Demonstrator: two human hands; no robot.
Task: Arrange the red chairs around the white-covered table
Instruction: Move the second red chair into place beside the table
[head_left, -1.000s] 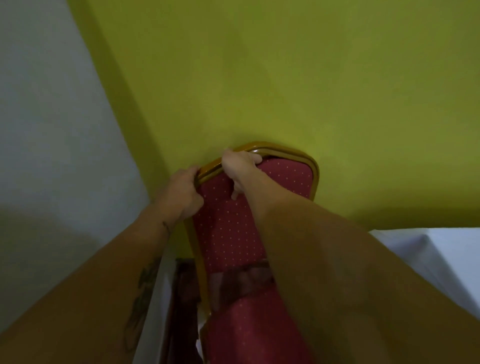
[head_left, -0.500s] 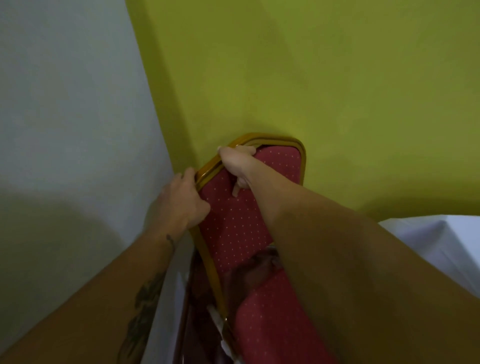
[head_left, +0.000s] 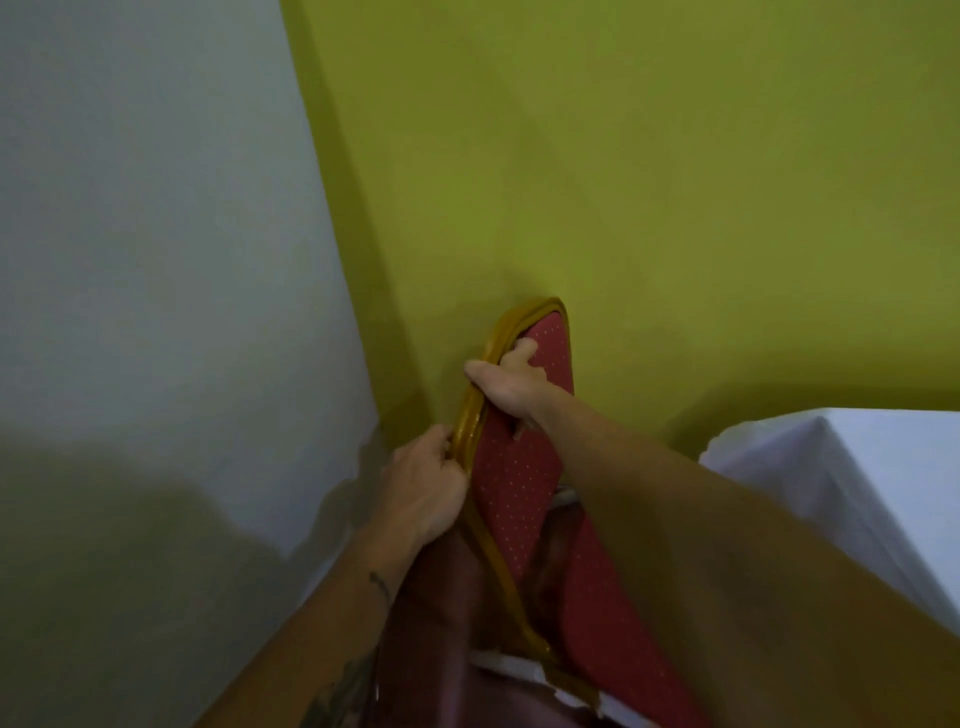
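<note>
A red chair with white dots and a gold metal frame stands close in front of me, its backrest turned edge-on toward the corner of the room. My left hand grips the gold frame on the backrest's left side. My right hand clasps the frame higher up, fingers wrapped over the red padding. The chair's seat runs down under my right forearm. A corner of the white-covered table shows at the right edge. The chair's legs are hidden.
A yellow-green wall fills the background and meets a grey-white wall on the left. A second dark red chair part shows below my left hand. The chair sits tight between corner and table.
The chair's backrest has turned from facing me to nearly edge-on and shifted right. Both hands kept their grip on the frame; the view has swung left.
</note>
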